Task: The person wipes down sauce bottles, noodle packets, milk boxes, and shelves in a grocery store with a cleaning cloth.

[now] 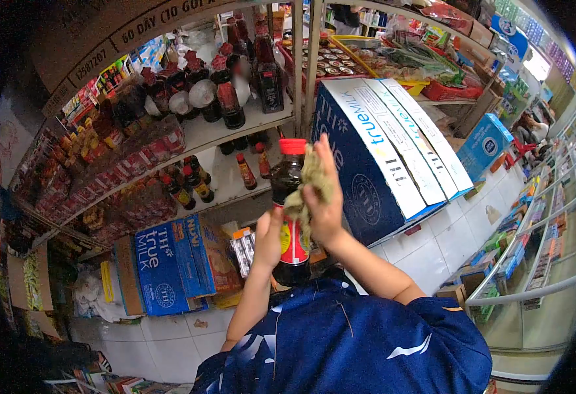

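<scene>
A dark sauce bottle (286, 176) with a red cap and a red and yellow label stands upright in front of my chest. Around its lower half, at the label, my left hand (269, 240) is closed. My right hand (326, 203) presses a crumpled greenish-yellow cloth (309, 187) against the bottle's upper right side. The cloth covers part of the bottle's shoulder and label, and the right fingertips point up beside the cap.
Shelves (248, 121) ahead carry dark bottles (229, 105) and packed red goods (123, 164). A large milk carton box (393, 151) stands to the right, with a flatter milk box (163, 262) low at left. Glass display cases (531, 262) line the right side.
</scene>
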Demonstrator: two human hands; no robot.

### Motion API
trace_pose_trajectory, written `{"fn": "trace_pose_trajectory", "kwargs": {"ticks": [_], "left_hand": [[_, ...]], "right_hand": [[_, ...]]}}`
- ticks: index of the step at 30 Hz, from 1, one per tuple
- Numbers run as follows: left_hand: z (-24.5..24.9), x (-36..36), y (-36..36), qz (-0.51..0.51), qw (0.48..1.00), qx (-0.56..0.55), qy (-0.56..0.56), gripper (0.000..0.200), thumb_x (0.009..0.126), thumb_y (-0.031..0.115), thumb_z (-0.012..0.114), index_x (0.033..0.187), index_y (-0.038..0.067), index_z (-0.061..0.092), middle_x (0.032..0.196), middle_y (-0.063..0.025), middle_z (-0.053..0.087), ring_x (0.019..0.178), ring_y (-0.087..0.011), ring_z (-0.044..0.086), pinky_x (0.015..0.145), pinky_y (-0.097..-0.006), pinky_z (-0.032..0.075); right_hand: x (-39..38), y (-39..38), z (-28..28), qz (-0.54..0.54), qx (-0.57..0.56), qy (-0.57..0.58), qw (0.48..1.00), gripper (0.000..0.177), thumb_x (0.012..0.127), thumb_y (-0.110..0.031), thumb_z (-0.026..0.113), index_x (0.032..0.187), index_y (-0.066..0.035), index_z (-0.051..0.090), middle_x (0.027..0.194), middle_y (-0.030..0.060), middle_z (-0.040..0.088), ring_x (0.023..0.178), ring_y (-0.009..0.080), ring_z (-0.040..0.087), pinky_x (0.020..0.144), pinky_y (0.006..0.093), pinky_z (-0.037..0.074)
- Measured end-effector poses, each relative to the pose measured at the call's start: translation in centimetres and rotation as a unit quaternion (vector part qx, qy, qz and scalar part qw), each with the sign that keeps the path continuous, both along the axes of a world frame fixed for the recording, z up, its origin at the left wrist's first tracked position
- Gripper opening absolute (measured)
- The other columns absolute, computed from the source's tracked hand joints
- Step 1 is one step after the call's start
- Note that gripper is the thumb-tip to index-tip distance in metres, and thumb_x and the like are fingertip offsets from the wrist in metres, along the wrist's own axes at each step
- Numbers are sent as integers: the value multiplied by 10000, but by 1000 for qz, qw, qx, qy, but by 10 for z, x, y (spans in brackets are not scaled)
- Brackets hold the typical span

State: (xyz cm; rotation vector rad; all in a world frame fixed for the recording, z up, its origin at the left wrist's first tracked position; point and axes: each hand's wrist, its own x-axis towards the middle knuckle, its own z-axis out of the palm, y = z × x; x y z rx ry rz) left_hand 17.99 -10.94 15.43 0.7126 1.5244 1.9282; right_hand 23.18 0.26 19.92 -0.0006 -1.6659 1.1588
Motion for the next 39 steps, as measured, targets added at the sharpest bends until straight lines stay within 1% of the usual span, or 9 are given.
{"fn": "trace_pose_trajectory", "kwargs": {"ticks": [2,7,14,18,26,28,29,36,39], "left_hand": [[-1,1,0,-18,1000,9,6,556,841,500,421,1017,-21,506,953,-75,546,856,-101,487,784,-247,375],[12,6,-1,-55,998,32,22,678,739,596,503,1012,-25,487,931,-62,543,844,-115,492,778,-257,385],[9,-9,0,72,995,63,21,613,762,553,515,982,-19,512,915,-63,555,849,-116,494,787,-269,375],[14,-15,0,172,975,95,101,552,782,503,526,960,-19,520,894,-64,565,807,-128,514,752,-279,395],[-12,15,3,157,973,13,171,583,762,523,535,940,-32,528,825,-126,598,759,-179,560,707,-313,424],[-9,5,1,147,972,18,184,592,751,529,546,951,-28,527,819,-103,597,753,-167,551,701,-306,422],[-2,5,2,163,974,56,148,591,744,528,559,948,-25,525,846,-86,588,763,-151,536,702,-295,418],[-9,-6,-6,287,927,189,153,676,710,597,546,972,-24,487,897,-81,558,842,-160,528,748,-302,416],[-47,-22,-5,287,932,185,122,844,684,722,391,1114,-5,409,937,-128,540,854,-238,543,754,-359,449]], "right_hand": [[3,2,19,77,-143,16,987,480,814,-169,497,1221,48,365,1234,141,419,1117,199,416,960,297,278],[0,14,18,169,-401,-11,900,312,846,-231,467,1037,12,512,899,49,568,762,90,531,689,227,419],[12,-36,-29,76,-321,-54,942,312,821,-91,451,1095,57,468,976,90,562,880,139,525,790,273,413],[22,-44,-48,71,-69,-152,983,421,818,-162,499,1155,73,406,1146,201,475,1089,253,449,935,321,309],[-4,-10,2,135,-316,41,938,424,890,-221,407,1221,43,369,1195,159,454,1106,203,434,949,302,304],[4,-20,0,130,-293,-16,947,373,884,-200,414,1163,47,433,1119,139,513,1033,170,478,895,277,350],[12,-23,-18,56,-285,-194,937,327,876,-178,414,1097,53,482,1026,110,561,955,129,501,826,257,386],[11,-38,-80,118,-244,-140,952,276,852,-119,430,1037,57,534,959,102,600,870,155,561,800,271,410],[10,-30,-75,200,-425,-197,861,329,861,-263,430,1031,-10,555,1009,75,587,915,169,548,829,283,404]]}}
